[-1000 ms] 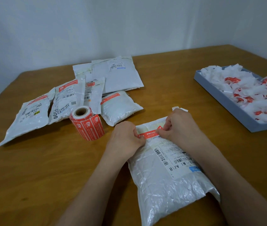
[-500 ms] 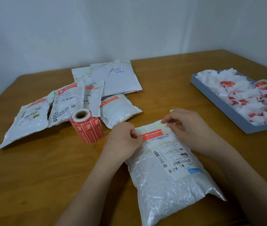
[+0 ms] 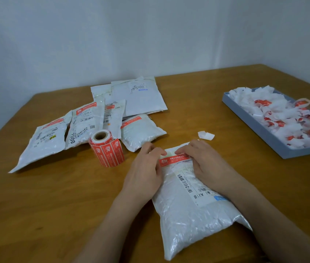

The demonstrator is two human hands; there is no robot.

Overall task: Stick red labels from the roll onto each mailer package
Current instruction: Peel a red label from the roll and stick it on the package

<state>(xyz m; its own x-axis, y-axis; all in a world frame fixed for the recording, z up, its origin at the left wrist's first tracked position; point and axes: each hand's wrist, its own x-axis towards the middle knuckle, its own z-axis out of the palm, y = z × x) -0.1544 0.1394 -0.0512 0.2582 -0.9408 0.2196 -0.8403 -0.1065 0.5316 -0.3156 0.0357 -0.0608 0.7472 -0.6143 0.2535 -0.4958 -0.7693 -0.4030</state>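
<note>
A white mailer package (image 3: 192, 211) lies on the table in front of me, with a red label (image 3: 173, 160) stuck across its top edge. My left hand (image 3: 146, 169) rests on the label's left end, thumb pressing down. My right hand (image 3: 205, 164) lies flat over the label's right end, fingers spread. The roll of red labels (image 3: 107, 148) stands to the left of my hands. Several other mailers (image 3: 86, 126) lie behind the roll, most with red labels at their top; a large flat one (image 3: 139, 97) at the back shows no red label.
A grey tray (image 3: 260, 133) heaped with crumpled white and red backing scraps sits at the right. One loose white scrap of backing paper (image 3: 206, 135) lies on the wooden table (image 3: 55, 205) just beyond my right hand. A white wall rises behind the table.
Both hands held the label's ends above the mailer; now it lies flat and both hands press it down. The right hand opened and came back over the label.
</note>
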